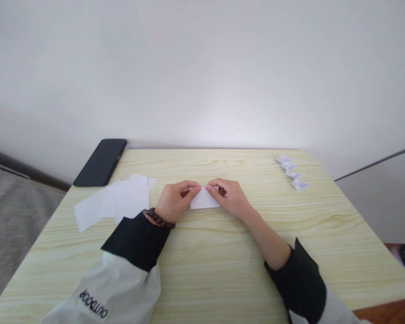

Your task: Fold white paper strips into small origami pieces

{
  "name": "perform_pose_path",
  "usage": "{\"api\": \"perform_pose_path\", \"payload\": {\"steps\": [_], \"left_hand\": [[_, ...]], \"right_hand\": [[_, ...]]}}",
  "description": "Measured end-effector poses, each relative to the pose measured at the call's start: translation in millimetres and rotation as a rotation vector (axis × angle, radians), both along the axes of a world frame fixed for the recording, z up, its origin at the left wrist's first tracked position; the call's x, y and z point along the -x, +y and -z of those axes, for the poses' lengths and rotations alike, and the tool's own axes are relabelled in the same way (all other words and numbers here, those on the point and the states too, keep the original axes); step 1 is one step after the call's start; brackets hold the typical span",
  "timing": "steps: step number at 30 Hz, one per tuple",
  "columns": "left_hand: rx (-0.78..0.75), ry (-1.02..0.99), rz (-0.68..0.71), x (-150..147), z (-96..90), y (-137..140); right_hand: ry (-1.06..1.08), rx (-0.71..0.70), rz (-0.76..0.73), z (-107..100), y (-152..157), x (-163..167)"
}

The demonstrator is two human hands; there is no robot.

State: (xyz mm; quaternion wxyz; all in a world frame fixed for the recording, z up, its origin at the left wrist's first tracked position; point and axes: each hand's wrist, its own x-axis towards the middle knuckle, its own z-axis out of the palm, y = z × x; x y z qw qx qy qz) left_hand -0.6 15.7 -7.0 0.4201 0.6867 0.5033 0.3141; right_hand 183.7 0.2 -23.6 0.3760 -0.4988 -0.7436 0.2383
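In the head view, a small white rectangle of thin paper is at the centre of the frame, over the pale wood-grain table. It should be very light, flexible and easily creased — best held by its edges with the fingertips. The bare left hand and bare right hand each pinch its upper edge, thumb against forefinger — tips close together, forearms angling in from the lower corners.
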Motion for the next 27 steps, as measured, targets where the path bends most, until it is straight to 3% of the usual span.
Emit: {"api": "perform_pose_path", "payload": {"steps": [11, 14, 19, 27], "left_hand": [[-0.043, 0.015, -0.079, 1.9, -1.5, 1.2], [0.030, -0.078, -0.054, 0.8, -2.9, 1.5], [0.282, -0.229, 0.104, 0.1, -3.4, 1.9], [0.325, -0.206, 0.132, 1.9, -3.7, 2.4]], "right_hand": [[0.116, 0.086, 0.009, -2.6, 0.8, -3.5], [0.138, 0.095, -0.006, -1.9, 0.2, -1.1], [0.227, 0.060, 0.101, -1.0, -0.5, 2.1], [0.176, -0.040, 0.132, -5.2, -2.0, 2.8]]}}
